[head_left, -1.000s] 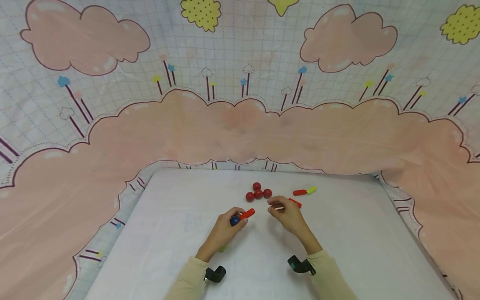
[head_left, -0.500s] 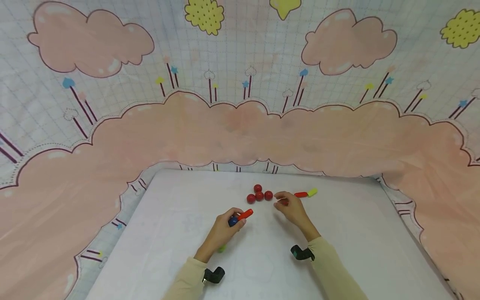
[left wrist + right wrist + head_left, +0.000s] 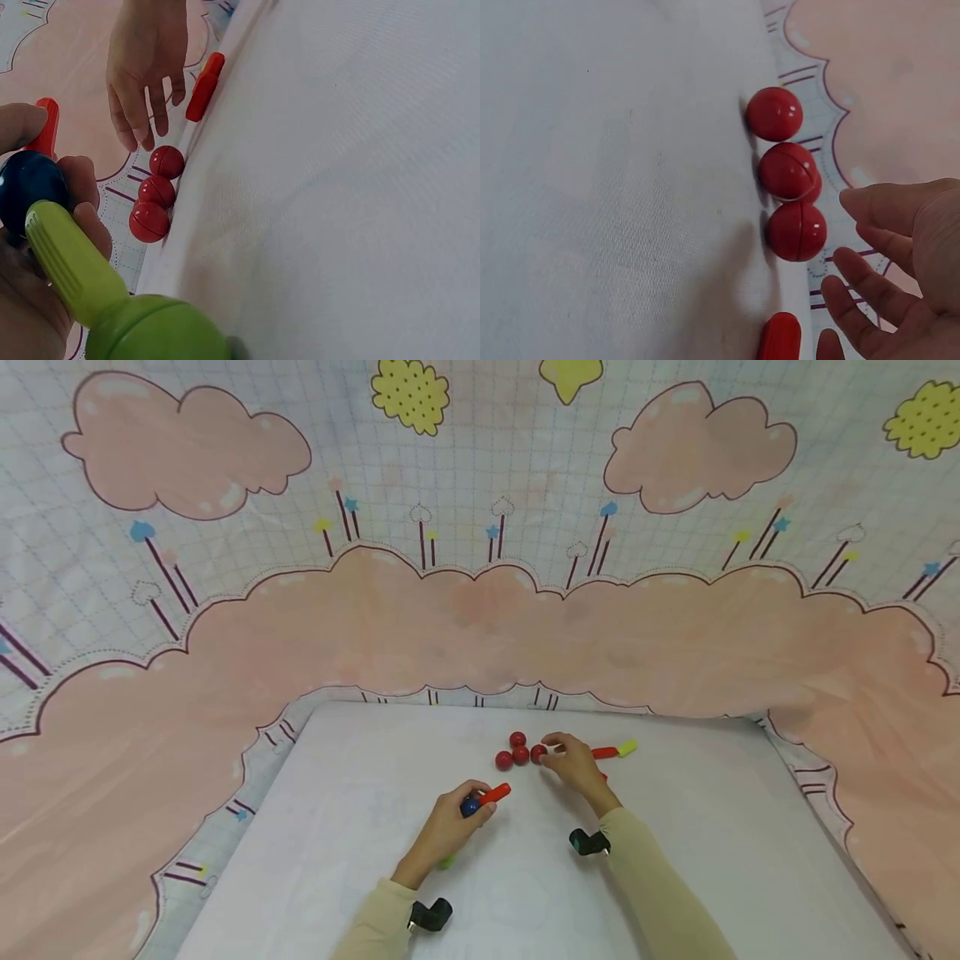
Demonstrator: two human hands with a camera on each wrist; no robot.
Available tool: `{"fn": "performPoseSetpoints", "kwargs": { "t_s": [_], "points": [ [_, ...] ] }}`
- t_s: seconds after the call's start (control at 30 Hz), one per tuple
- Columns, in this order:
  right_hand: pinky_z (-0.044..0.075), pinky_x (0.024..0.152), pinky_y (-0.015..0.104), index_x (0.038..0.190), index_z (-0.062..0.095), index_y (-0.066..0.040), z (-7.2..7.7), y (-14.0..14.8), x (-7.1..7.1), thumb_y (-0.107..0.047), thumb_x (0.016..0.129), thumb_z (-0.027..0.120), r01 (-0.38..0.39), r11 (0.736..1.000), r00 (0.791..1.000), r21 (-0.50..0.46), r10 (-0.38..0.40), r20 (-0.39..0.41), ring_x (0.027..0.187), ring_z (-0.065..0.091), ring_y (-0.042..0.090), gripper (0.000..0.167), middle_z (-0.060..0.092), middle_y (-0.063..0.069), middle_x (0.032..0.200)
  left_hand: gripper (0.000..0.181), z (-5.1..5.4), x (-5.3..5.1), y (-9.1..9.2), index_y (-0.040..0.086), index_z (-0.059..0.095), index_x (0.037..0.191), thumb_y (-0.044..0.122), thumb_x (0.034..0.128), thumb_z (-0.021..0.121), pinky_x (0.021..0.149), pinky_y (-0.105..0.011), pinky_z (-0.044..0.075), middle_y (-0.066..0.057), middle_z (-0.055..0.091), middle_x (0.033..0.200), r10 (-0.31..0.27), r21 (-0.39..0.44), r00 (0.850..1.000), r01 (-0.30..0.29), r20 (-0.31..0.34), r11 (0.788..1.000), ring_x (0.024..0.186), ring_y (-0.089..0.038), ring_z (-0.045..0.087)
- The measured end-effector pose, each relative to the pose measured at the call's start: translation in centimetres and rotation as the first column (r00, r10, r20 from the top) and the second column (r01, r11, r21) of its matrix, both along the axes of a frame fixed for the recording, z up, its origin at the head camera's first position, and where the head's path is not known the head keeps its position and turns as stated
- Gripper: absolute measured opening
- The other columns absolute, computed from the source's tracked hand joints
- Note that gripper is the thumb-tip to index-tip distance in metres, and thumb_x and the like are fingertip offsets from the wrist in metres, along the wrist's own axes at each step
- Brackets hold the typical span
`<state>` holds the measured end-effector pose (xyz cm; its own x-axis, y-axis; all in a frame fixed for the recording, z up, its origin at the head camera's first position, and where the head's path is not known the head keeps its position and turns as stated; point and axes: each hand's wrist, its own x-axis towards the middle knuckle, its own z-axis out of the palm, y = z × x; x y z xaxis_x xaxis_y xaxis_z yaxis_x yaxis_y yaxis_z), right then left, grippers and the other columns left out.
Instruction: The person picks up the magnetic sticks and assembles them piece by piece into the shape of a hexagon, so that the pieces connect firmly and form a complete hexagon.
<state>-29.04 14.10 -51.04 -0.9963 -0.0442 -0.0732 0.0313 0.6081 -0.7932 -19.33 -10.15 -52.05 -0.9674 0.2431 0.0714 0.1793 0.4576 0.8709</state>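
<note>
My left hand grips a toy made of joined pieces, held above the table. It has a blue ball, a red stick, a yellow-green stick and a green ball. The left fingers curl round the blue ball, and the red stick points away to the right. My right hand is beside the rightmost red ball, fingers spread and loosely bent. The right wrist view shows a gap between these fingers and the ball. Several red balls lie clustered on the table.
Right of the right hand, a red stick joined to a yellow-green piece lies on the white table. Another red piece is mostly hidden behind that hand. A patterned cloth hangs beyond the table's far edge.
My right hand has moved forward over the table, closer to the rightmost red ball. The left hand keeps its grip on the toy and has barely moved.
</note>
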Motion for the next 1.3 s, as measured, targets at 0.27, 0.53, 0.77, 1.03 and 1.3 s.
{"fn": "performPoseSetpoints", "kwargs": {
  "t_s": [0.27,0.53,0.77,1.03,1.3],
  "points": [
    [0.05,0.096,0.045,0.124,0.062,-0.011,-0.4,0.0,-0.7,-0.019,0.09,0.07,0.017,1.0,0.999,0.004,-0.017,0.052,0.119,0.054,0.031,0.036,0.061,0.011,0.129,0.028,0.2,-0.1,0.2,0.022,0.061,0.118,0.037,0.0951,0.064,0.068,-0.026,0.047,0.002,0.064,0.089,-0.013,-0.001,1.0,0.013,0.0,1.0,0.079,-0.015,0.055],
    [0.048,0.099,0.044,0.122,0.063,-0.013,-1.0,0.3,-1.5,-0.017,0.091,0.069,0.014,1.0,0.996,0.005,-0.015,0.092,0.11,0.053,0.028,0.033,0.062,0.011,0.12,0.029,0.2,-0.2,0.2,0.02,0.061,0.119,0.036,0.0956,0.063,0.066,-0.024,0.049,0.002,0.066,0.089,-0.02,0.013,1.0,0.02,0.003,1.0,0.076,-0.013,0.058],
    [0.049,0.098,0.044,0.123,0.063,-0.014,-0.5,0.0,-1.7,-0.019,0.091,0.07,0.029,1.0,0.998,0.007,-0.029,0.048,0.11,0.054,0.028,0.033,0.064,0.011,0.123,0.028,0.3,-0.4,0.1,0.021,0.061,0.119,0.037,0.0956,0.063,0.068,-0.025,0.047,0.002,0.065,0.087,-0.007,0.008,1.0,0.007,-0.005,1.0,0.077,-0.014,0.057],
    [0.05,0.098,0.045,0.123,0.062,-0.012,0.4,0.1,-0.8,-0.017,0.091,0.07,-0.001,1.0,0.999,0.011,0.001,-0.04,0.116,0.056,0.029,0.034,0.064,0.012,0.123,0.027,0.2,-0.2,0.2,0.02,0.061,0.118,0.035,0.0955,0.064,0.065,-0.024,0.046,0.002,0.063,0.085,-0.008,0.008,1.0,0.008,0.004,1.0,0.076,-0.014,0.056],
    [0.051,0.096,0.044,0.123,0.062,-0.011,1.4,0.7,0.2,-0.017,0.09,0.072,-0.014,1.0,0.995,0.002,0.014,-0.102,0.11,0.06,0.028,0.035,0.066,0.011,0.12,0.03,0.3,-0.5,0.3,0.02,0.061,0.12,0.038,0.0958,0.063,0.065,-0.024,0.048,0.002,0.065,0.088,-0.02,0.017,1.0,0.02,-0.002,1.0,0.075,-0.013,0.057]
  ]
}}
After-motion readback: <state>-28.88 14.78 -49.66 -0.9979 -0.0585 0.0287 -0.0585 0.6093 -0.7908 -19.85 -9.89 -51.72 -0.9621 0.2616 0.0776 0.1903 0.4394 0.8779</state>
